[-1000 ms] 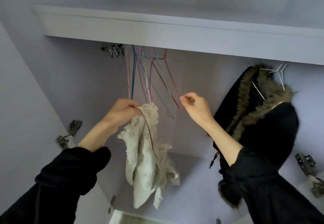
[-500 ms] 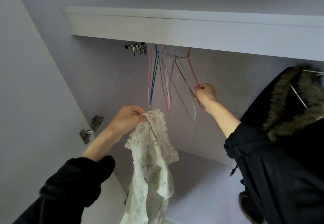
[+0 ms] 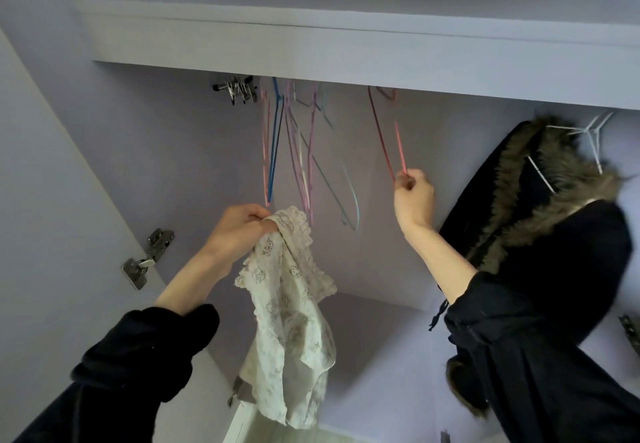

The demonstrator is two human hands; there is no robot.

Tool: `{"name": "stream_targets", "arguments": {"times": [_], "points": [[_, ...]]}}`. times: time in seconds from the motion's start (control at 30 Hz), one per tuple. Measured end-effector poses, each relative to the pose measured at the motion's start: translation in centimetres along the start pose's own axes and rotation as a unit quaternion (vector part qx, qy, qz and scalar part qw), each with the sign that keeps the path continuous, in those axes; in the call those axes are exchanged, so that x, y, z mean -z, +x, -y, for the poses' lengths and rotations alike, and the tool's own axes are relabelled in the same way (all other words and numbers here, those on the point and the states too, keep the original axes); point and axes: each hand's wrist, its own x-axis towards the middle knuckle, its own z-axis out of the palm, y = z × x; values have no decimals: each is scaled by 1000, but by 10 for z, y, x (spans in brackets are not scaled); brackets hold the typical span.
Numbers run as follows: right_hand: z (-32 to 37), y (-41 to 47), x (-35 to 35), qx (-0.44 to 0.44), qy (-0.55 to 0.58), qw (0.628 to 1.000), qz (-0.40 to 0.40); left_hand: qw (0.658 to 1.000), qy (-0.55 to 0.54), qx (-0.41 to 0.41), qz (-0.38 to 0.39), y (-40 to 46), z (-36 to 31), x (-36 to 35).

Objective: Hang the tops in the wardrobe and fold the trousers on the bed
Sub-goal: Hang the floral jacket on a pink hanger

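Since the earlier frame, the right hand (image 3: pixel 414 200) has drawn the red hanger (image 3: pixel 382 130) along the rail, clear of the bunch. It pinches the hanger's lower end; the left hand (image 3: pixel 237 231) grips the lace top (image 3: pixel 291 290) below the hangers (image 3: pixel 294 151). Step: hanger selection. Next: unhook it and thread it into the top.

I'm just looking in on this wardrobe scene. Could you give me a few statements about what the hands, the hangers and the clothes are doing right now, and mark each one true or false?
1. The left hand holds a cream patterned top bunched at its upper edge. True.
2. The right hand pinches the bottom of a red hanger. True.
3. The cream top already hangs on a hanger. False: it dangles from the left hand alone.
4. The black fur-trimmed coat lies folded on a bed. False: it hangs on a white hanger at the right.
5. The red hanger hangs apart from the cluster of coloured hangers. True.
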Motion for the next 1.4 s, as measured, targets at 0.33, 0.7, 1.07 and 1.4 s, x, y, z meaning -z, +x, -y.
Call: {"name": "stream_targets", "arguments": {"times": [0.33,0.7,1.07,1.4], "points": [[-45,-66,56,-59,76,995,24,999,17,-8,38,-3,-4,-25],[-68,-64,64,-136,7,988,70,996,0,80,32,4,-4,-34],[-89,-73,118,-144,-112,978,99,990,68,114,48,10,15,-44],[-79,-93,127,-194,60,961,188,993,92,60,39,6,18,-55]]}}
